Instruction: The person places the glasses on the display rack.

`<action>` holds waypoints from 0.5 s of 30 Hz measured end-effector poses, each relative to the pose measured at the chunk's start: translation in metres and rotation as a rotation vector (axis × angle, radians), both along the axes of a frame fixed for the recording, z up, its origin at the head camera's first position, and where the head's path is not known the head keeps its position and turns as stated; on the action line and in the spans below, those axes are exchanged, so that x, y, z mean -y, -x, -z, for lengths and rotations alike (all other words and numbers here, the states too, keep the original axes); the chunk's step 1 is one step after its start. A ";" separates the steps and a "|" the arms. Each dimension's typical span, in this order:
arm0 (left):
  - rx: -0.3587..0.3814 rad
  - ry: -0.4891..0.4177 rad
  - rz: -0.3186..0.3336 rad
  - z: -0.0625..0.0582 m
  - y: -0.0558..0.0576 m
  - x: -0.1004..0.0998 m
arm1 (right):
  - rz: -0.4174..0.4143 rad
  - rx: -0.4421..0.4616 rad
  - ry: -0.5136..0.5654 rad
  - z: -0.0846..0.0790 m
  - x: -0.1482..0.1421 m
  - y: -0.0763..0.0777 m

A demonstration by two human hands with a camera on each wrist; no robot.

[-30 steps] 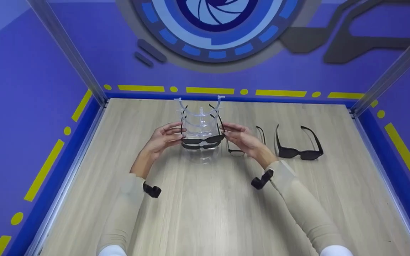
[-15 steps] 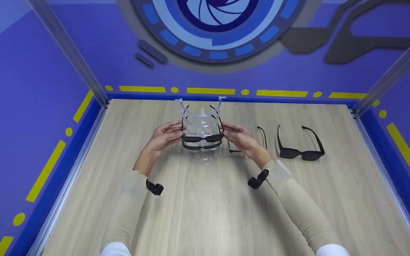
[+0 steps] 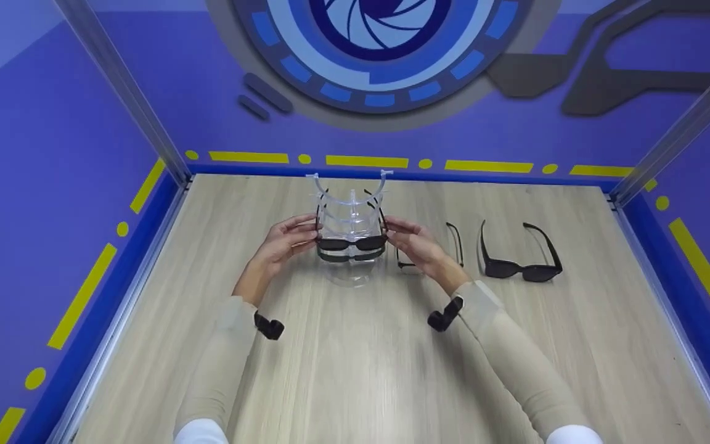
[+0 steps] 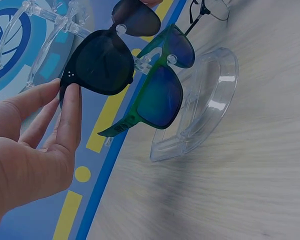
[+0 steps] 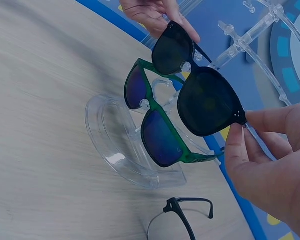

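Centrally, on the wooden table (image 3: 355, 370), blue wall (image 3: 466, 137) at twelve o'clock, a stand (image 4: 227, 82) carries green sunglasses (image 4: 160, 97) below black sunglasses (image 4: 102, 62) pinched by fingers of left hand (image 3: 282, 243) (nine) and right hand (image 3: 416, 242) (three).

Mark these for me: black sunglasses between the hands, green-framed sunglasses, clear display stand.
Held black sunglasses (image 5: 210, 102): right wrist view, nearer lens.
Green-framed sunglasses (image 4: 161, 97): left wrist view, lower lens.
Clear display stand (image 4: 217, 105): left wrist view, curved base.

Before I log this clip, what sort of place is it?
Probably a staged recording booth: printed blue wall panels meet at metal corner posts, around three sides of a wood-grain tabletop.
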State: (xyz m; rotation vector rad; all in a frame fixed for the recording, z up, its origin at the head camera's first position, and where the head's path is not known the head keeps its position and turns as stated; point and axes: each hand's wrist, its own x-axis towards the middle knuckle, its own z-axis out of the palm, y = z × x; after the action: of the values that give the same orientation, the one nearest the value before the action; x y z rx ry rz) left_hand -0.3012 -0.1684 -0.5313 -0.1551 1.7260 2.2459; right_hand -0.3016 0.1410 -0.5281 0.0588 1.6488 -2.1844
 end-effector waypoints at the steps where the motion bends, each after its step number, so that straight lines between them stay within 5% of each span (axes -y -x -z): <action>1: 0.005 0.003 -0.003 0.000 0.000 0.000 | 0.001 0.002 0.000 0.000 0.000 0.000; 15: 0.027 -0.028 -0.007 0.003 0.001 0.000 | 0.019 0.018 0.020 -0.002 0.000 -0.001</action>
State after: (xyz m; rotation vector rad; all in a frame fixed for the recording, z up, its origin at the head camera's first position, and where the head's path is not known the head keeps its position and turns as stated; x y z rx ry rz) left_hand -0.3026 -0.1684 -0.5346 -0.1848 1.6812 2.2612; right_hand -0.3003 0.1414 -0.5265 0.0887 1.6228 -2.2074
